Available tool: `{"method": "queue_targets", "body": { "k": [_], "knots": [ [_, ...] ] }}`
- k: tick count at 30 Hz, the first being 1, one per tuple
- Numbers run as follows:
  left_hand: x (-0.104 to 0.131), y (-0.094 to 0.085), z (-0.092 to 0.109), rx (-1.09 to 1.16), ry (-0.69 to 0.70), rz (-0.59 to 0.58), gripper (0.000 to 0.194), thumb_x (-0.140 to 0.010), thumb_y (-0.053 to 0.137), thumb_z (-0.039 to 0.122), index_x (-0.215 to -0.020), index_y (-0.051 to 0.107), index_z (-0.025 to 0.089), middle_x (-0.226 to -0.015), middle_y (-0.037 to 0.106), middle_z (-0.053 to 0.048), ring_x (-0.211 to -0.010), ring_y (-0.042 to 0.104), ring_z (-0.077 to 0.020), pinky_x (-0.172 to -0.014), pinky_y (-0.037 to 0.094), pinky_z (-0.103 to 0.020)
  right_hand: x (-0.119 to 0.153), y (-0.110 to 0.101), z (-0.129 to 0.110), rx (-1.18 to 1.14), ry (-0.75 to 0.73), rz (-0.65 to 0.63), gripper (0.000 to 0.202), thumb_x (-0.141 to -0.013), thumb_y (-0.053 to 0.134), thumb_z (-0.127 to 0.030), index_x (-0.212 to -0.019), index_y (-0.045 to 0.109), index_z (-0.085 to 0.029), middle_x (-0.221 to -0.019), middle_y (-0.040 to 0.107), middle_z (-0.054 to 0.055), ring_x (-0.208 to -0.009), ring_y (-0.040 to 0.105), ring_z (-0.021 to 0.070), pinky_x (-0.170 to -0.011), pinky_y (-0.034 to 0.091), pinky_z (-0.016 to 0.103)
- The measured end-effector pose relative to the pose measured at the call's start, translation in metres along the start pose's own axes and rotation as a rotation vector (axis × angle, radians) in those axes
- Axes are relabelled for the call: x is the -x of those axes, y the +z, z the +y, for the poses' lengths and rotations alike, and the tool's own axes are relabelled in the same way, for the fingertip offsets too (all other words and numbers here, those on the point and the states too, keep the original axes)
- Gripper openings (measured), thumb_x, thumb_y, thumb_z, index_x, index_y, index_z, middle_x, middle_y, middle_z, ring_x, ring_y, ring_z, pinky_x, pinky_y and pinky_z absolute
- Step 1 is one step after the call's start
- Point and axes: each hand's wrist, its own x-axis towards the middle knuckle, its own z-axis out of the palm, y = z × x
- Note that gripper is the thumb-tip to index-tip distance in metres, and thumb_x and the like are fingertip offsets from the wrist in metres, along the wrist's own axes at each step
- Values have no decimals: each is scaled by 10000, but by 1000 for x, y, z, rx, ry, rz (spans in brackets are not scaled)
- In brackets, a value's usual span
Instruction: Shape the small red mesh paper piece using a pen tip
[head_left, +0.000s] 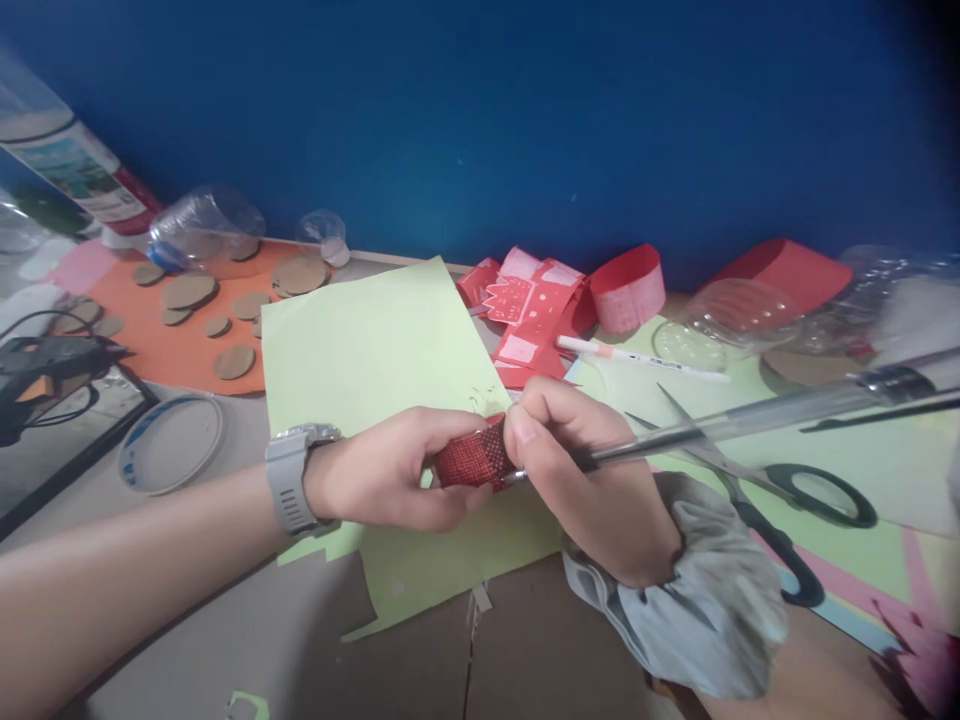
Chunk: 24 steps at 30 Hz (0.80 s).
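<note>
My left hand (405, 465), with a grey watch (294, 478) at the wrist, is closed on a small curved red paper band (469, 460) covered in a dark grid of lines. In my right hand (574, 460) is a pen (720, 415) with a clear barrel, its metal tip against or very close to the band's right side. My right fingertips meet the band's edge; whether they also grip it I cannot tell. Beneath both hands lies a light green paper sheet (375, 350) with a cut lower edge. A grey scrunchie (682, 590) circles my right wrist.
Black-handled scissors (739, 490) lie spread to the right, near a white marker (637, 358). Red and pink paper pieces (532, 305) sit behind. Orange paper (142, 335) with cardboard discs (234, 362), a tape ring (171, 445) and a glue gun (52, 370) are leftward. A blue wall (480, 120) rises behind.
</note>
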Motion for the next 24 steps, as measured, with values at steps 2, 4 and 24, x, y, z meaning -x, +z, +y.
{"method": "queue_targets", "body": {
  "k": [2, 4, 24],
  "knots": [
    [0, 0, 0, 4, 1, 3, 174, -734, 556, -12, -797, 515, 145, -701, 514, 33, -591, 446, -72, -540, 389, -159, 0, 0, 0, 7, 1, -3, 276, -867, 421, -133, -614, 344, -212, -557, 329, -57, -518, 323, 89, -465, 273, 245],
    [0, 0, 0, 1, 2, 4, 183, -730, 555, -19, -806, 521, 144, -709, 520, 31, -599, 451, -72, -548, 392, -159, 1, 0, 0, 9, 4, -12, 280, -868, 425, -144, -611, 338, -213, -555, 324, -58, -515, 320, 88, -463, 274, 244],
    [0, 0, -2, 14, 15, -5, 171, -743, 563, -9, -799, 516, 145, -705, 518, 31, -593, 448, -71, -547, 396, -161, 1, 0, -1, 10, 27, 2, 273, -863, 412, -137, -609, 342, -208, -559, 324, -59, -528, 318, 88, -477, 274, 241]
  ]
}}
